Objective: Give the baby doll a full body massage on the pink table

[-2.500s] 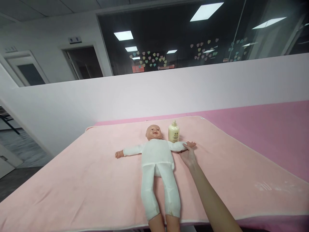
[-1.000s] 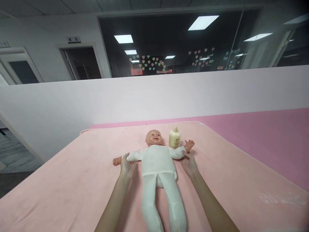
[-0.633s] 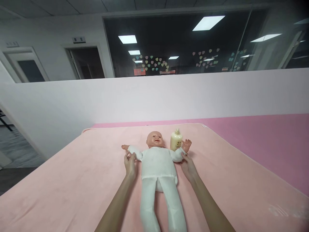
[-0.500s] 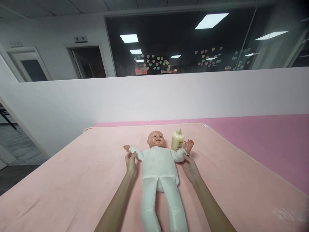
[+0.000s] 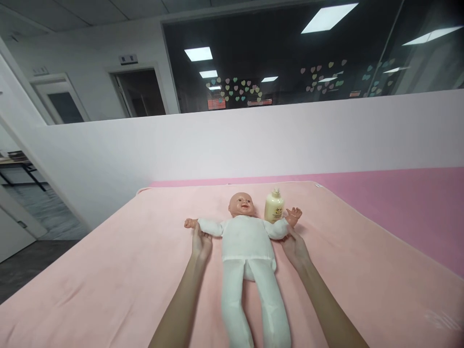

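Observation:
A baby doll (image 5: 248, 241) with a white cloth body lies on its back, its head toward the far side. My left hand (image 5: 202, 244) grips the doll's arm on the left near the wrist, and that arm is stretched out sideways. On the other side, my right hand (image 5: 295, 247) is closed on the sleeve end of the doll's other arm, just below the plastic hand, which points up. Part of my fingers is hidden behind both sleeves. A pale yellow pump bottle (image 5: 274, 207) stands upright beside the doll's head, just behind the right-side arm.
Under the doll is a peach-pink blanket (image 5: 145, 275), spread over a pink surface (image 5: 409, 208). A low white wall (image 5: 290, 140) runs along the back, with a dark window (image 5: 279, 53) above it. At the far left, a dark-legged table (image 5: 25, 169) stands beyond an opening.
The doll's arm on the left has been drawn out straighter and farther to the side, with my left hand under its wrist. My right hand keeps its hold. The whole view has shifted slightly.

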A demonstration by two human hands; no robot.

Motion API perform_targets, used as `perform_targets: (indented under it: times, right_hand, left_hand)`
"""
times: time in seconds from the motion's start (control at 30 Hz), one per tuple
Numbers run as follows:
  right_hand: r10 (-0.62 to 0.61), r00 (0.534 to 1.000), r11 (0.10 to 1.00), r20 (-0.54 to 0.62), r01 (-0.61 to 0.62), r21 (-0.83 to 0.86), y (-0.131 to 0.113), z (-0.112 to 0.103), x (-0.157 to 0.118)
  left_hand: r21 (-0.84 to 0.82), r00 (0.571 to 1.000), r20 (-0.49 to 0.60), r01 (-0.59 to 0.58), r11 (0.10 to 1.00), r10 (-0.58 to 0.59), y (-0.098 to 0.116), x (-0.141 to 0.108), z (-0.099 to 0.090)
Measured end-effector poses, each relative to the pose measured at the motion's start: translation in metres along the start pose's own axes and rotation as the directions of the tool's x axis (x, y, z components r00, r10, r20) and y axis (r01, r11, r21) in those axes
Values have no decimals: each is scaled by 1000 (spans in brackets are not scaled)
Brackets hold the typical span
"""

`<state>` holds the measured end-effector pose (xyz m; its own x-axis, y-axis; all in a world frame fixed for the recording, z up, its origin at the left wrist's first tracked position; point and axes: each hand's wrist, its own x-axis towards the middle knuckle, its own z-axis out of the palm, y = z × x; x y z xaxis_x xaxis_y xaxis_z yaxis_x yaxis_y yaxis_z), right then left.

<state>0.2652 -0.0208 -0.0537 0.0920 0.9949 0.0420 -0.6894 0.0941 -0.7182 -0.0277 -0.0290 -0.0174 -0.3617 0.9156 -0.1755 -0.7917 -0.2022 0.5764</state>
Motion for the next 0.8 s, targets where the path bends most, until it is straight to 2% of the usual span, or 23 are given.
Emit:
perform_targets:
  times: [0.1,0.47,0.6,0.7,0.8]
  right_hand:
    - [2,1000,1000,-15,-2,3,-1,-2,0]
    - [3,1000,1000,14,-3,19,-2,-4,0]
    - [29,1000,1000,10,-29,11,1,-8,2]
    - [-1,1000,1000,19,0,11,5,-11,6]
    - [5,1000,999,8,-6,32,7,-13,9]
  left_hand:
    - [-7,1000,24,-14,1000,14,-1,-1,-2]
    - [25,997,39,58,998,-59,-1,3,-8]
    - [17,996,50,75,997,-76,0,5,-10]
    - [14,993,53,107,994,-108,0,5,-11]
    - [11,994,65,89,996,-90,1,5,-11]
